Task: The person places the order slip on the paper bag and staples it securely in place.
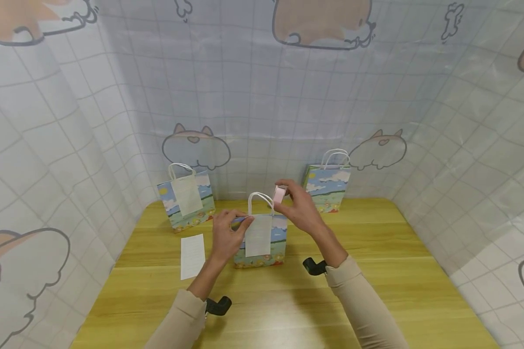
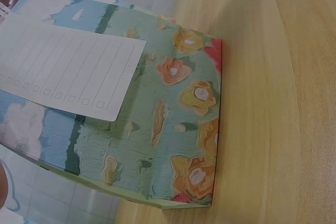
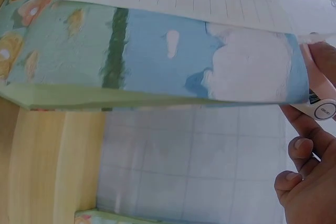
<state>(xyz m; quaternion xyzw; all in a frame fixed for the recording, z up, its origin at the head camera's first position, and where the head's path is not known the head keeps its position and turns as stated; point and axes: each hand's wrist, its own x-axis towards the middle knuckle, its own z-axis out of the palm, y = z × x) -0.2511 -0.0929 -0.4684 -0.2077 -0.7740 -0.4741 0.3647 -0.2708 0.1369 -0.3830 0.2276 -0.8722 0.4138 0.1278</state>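
In the head view, a gift bag painted with sky and flowers stands upright at the table's middle, with white loop handles. A white lined slip with small checkboxes lies against its front. My left hand pinches the slip and the bag's top edge near the left handle base. My right hand holds a small pink-and-white object by the bag's top right corner. In the right wrist view, this pink-and-white object shows a round mark on its white side; its kind is unclear.
A similar bag with a slip on its front stands at the back left. Another bag stands at the back right. A loose lined slip lies on the wooden table. A patterned curtain surrounds the table.
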